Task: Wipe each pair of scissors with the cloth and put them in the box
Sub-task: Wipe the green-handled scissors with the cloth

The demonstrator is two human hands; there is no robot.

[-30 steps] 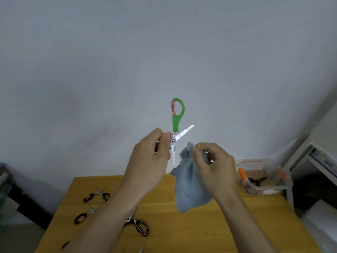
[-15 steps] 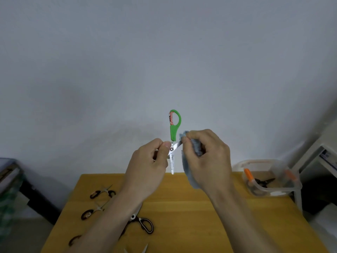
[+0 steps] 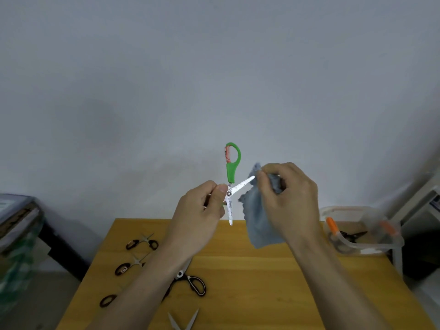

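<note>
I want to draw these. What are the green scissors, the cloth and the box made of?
Green scissors: shiny metal blades, glossy handle that looks plastic. Cloth: soft grey-blue fabric, hanging in folds, maybe microfibre. Box: clear, see-through, probably plastic.

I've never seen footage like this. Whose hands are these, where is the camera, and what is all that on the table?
There is no machine here: a person wears a wide-angle camera on the head, so you look down along their own arms. The left hand pinches the green-handled scissors near the pivot, blades spread open, handle pointing up. The right hand holds a blue-grey cloth at the tip of one blade. Below is a wooden table where more scissors wait: several small dark-handled pairs at the left, a larger black-handled pair, and another pair's blades at the bottom edge. The clear plastic box at the right already holds one dark pair.
</note>
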